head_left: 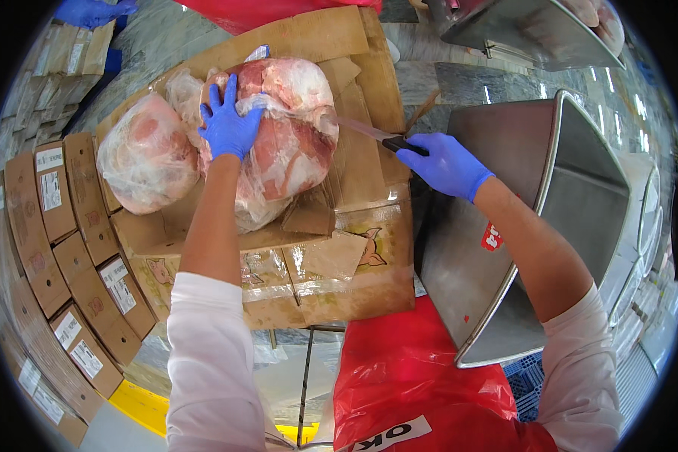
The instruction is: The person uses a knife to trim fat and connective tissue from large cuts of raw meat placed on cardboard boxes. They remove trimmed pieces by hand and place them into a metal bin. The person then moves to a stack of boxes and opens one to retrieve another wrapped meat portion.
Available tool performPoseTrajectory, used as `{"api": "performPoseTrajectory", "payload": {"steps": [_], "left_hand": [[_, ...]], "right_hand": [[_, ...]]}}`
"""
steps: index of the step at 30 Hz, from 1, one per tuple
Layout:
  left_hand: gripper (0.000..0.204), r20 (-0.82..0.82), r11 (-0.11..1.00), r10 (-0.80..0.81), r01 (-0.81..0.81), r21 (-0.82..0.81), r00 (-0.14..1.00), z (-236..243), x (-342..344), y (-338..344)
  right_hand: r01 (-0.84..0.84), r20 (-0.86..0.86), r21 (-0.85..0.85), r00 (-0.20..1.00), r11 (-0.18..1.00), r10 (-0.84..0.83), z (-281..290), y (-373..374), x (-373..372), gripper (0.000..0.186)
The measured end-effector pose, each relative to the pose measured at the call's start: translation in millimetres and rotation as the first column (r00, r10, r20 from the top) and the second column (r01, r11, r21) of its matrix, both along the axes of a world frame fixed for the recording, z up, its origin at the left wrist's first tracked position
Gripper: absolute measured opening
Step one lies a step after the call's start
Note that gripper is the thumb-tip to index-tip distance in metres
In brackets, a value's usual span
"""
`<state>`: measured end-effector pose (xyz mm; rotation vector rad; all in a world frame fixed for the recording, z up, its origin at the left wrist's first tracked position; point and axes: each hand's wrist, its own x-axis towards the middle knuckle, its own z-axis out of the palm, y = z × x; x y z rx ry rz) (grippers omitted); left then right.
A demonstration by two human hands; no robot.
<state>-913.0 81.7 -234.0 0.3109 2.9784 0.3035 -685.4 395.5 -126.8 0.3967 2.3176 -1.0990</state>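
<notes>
2 wrapped meat cuts on open carton, 1 knife, 2 gloved hands.
L hand (230, 124) spread flat on the bigger meat cut (282, 139); 2nd cut (147, 154) just beside, left. R hand (446, 164) closed round knife (377, 135) handle, long axis approx horizontal, tip pointing left, touching the cut. Carton (331, 256) next to steel bin (580, 196).

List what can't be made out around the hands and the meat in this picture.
- Head view: the knife tip is hidden behind the wrapped meat; whether it has cut the wrap cannot be told.
- The knife handle is covered by the right hand.
- The meat under the left hand is covered by that hand.
- The steel bin floor is out of sight behind its near wall.
</notes>
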Motion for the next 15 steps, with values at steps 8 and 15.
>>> {"api": "performPoseTrajectory", "payload": {"steps": [8,15], "left_hand": [[0.092,-0.056,0.999,-0.043,0.042,-0.023,0.998,3,4,9],[0.091,-0.076,1.000,0.001,0.000,0.013,0.997,3,5,8]], "right_hand": [[0.350,-0.179,0.077,0.926,0.934,-0.332,-47,-89,28,0.038],[0.497,-0.184,0.191,0.865,0.847,-0.466,-93,-139,56,0.040]]}}
